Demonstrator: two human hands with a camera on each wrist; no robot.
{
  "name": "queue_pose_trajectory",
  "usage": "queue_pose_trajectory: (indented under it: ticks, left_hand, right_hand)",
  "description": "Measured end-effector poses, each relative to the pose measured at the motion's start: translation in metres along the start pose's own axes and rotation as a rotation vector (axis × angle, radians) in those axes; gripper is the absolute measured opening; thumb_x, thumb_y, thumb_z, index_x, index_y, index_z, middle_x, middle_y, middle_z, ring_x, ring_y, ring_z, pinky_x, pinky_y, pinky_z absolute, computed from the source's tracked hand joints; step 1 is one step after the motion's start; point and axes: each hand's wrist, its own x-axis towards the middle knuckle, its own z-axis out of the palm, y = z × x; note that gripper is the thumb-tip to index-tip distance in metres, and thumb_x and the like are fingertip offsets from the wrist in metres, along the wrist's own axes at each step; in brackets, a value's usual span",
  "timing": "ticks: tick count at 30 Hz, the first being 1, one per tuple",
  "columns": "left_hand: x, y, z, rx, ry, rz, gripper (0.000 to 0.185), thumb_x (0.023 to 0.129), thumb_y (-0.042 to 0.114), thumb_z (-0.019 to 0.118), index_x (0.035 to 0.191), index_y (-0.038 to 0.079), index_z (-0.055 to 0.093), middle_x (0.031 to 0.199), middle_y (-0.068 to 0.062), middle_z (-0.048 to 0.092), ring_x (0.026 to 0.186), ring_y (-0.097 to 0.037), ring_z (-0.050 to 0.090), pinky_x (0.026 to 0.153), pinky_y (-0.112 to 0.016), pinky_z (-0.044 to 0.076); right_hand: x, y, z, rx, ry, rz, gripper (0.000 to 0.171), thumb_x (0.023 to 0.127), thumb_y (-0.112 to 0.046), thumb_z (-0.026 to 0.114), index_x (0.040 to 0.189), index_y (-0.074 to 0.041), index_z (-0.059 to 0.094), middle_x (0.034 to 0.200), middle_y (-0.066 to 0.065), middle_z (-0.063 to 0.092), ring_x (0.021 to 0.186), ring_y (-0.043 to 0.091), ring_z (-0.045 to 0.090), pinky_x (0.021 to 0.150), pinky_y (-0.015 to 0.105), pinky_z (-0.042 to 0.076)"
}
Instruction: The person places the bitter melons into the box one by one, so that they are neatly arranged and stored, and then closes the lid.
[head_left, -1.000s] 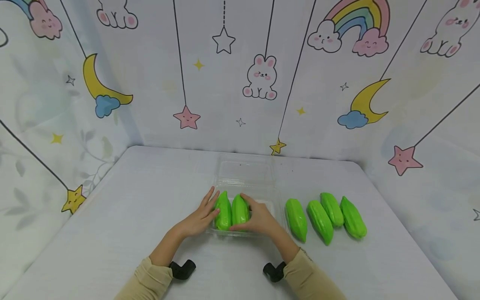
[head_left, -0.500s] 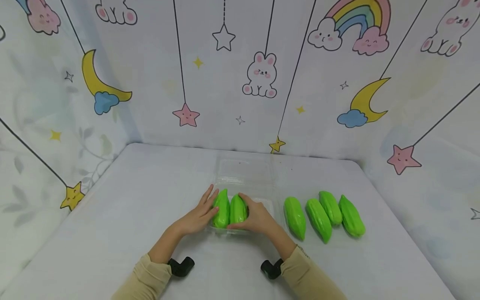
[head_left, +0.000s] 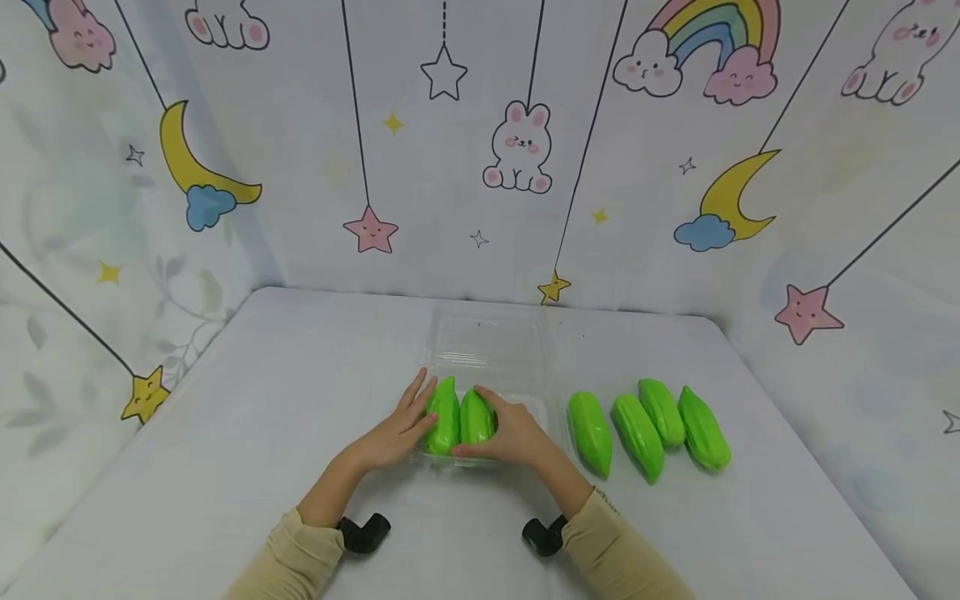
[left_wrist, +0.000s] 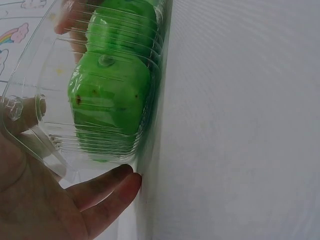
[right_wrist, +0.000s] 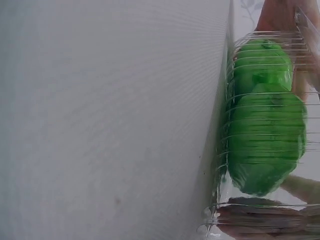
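Nearest the person, two beige sleeves [head_left: 292, 554] come in over the white table [head_left: 225, 467], each wrist carrying a small black camera mount [head_left: 363, 533]. The left hand [head_left: 390, 437] lies with straight fingers against the left side of a clear plastic container [head_left: 487, 350], its fingertips [left_wrist: 117, 182] pressed on the outer wall low by the table; its grip is wide and holds nothing. The right hand [head_left: 513, 435] curls over the right of the two green gourds [head_left: 459, 419] that lie side by side, touching, in the left part of the container's near tray, thumb along the near end; its grip is narrow, on that gourd. Seen through the ribbed wall, the gourds [right_wrist: 265, 135] fill that end of the tray. To the right, well apart, four more green gourds [head_left: 648, 427] lie in a row on the table. Farthest stands a wall [head_left: 517, 150] printed with rabbits, moons, stars and rainbows.
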Motion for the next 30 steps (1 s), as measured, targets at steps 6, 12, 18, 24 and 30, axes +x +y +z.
queue_pose_trajectory:
  ticks: [6,12,18,24,30]
  left_hand:
    - [0.001,0.0,0.0,0.0,-0.002,0.005,0.059,0.101,0.03,0.031,0.148,0.01,0.001,0.151,-0.01,-0.016,0.137,-0.032,-0.006,0.105,-0.057,0.014]
    - [0.0,-0.001,0.0,0.004,0.003,-0.007,0.06,0.101,0.032,0.031,0.148,0.01,0.0,0.151,-0.009,-0.016,0.137,-0.033,-0.006,0.104,-0.057,0.014]
    - [-0.001,-0.001,0.0,0.006,0.004,-0.016,0.059,0.101,0.03,0.032,0.148,0.01,0.001,0.151,-0.011,-0.015,0.137,-0.032,-0.006,0.104,-0.057,0.013]
    - [0.0,-0.001,0.0,0.005,0.009,-0.011,0.059,0.101,0.03,0.032,0.148,0.011,0.002,0.151,-0.009,-0.015,0.137,-0.032,-0.005,0.104,-0.057,0.014]
    - [0.0,0.0,0.0,0.009,0.01,-0.011,0.059,0.101,0.03,0.032,0.148,0.01,0.002,0.151,-0.007,-0.016,0.137,-0.032,-0.006,0.105,-0.057,0.014]
  right_hand:
    - [0.0,-0.001,-0.003,-0.001,-0.016,-0.001,0.103,0.062,-0.062,0.073,0.143,-0.013,0.033,0.13,0.018,0.049,0.111,0.028,0.051,0.085,0.044,0.045]
    - [-0.002,-0.002,-0.004,0.015,-0.023,0.004,0.104,0.062,-0.063,0.073,0.144,-0.016,0.031,0.133,0.019,0.046,0.116,0.032,0.048,0.088,0.047,0.043]
    - [-0.006,0.0,-0.01,0.026,-0.017,-0.017,0.103,0.062,-0.062,0.073,0.145,-0.019,0.03,0.133,0.02,0.045,0.117,0.034,0.047,0.087,0.05,0.043]
    - [-0.009,0.002,-0.025,0.041,0.005,-0.079,0.098,0.062,-0.056,0.077,0.143,-0.019,0.034,0.134,0.018,0.046,0.114,0.036,0.05,0.086,0.051,0.044]
    - [-0.011,0.007,-0.036,0.026,0.019,-0.071,0.101,0.059,-0.057,0.079,0.143,-0.023,0.034,0.137,0.012,0.044,0.116,0.033,0.049,0.088,0.051,0.043]
